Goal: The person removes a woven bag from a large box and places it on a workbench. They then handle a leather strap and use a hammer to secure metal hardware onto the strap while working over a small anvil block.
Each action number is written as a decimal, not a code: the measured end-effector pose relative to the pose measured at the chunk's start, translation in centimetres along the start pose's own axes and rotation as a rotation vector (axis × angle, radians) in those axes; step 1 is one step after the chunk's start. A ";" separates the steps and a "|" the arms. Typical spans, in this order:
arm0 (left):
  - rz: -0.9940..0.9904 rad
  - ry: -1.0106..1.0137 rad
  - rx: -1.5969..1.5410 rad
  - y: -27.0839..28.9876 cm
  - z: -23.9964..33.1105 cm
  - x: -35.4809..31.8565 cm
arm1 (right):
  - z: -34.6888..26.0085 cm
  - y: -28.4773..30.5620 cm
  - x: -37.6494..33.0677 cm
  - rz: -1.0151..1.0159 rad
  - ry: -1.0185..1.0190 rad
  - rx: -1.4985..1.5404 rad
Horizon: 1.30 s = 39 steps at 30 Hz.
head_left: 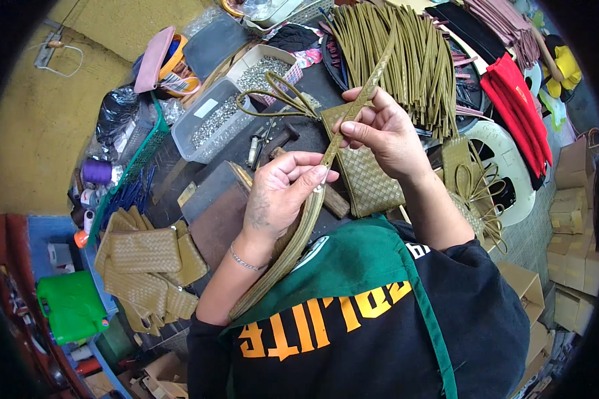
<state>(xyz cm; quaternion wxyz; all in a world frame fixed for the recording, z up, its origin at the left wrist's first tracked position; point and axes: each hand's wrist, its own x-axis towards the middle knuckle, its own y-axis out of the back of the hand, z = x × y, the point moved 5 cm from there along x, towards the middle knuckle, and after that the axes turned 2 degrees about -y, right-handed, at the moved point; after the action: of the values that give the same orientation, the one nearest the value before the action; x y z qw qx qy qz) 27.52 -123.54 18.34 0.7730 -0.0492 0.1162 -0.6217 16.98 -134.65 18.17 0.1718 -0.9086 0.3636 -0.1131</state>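
A long olive strap [363, 95] is stretched slantwise between my hands. My left hand [277, 191] pinches its lower part between thumb and fingers, near a small shiny bit by the thumb tip. Higher up, my right hand [387, 136] is closed on the same strap, thumb against forefinger. Below my left hand, a thicker bundle of olive straps [287, 256] runs down over my forearm and apron; where it joins the held strap is hidden. Just beyond my hands lies a woven olive pouch [371, 183], partly covered by my right hand. Thin olive loops [273, 100] lie at its upper left.
A heap of olive straps [399, 66] lies at the back. Clear bin [209, 126] and pink-white basket [266, 70] hold small metal fittings. A hammer [285, 138] rests nearby. Woven pouches [146, 251] pile at left; a white stool [512, 169] stands right, beside red cloth [518, 113].
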 end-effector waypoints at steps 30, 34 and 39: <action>0.430 -0.325 -0.211 6.2 2.8 -4.9 | 14.7 -1.3 28.6 -0.225 0.279 -1.689; 0.292 -0.346 -0.218 5.6 2.8 -4.0 | 18.1 4.0 31.0 -0.372 -0.077 -1.876; 0.348 -0.324 -0.177 6.5 3.3 -3.9 | 18.0 3.5 31.0 -0.592 -0.136 -2.018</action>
<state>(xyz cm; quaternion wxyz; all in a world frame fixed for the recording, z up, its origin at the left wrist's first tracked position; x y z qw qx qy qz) 33.70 -118.53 20.53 0.8695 -0.1949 0.0512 -0.4509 42.76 -154.54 2.86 -0.6787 -0.6871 0.0423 0.2559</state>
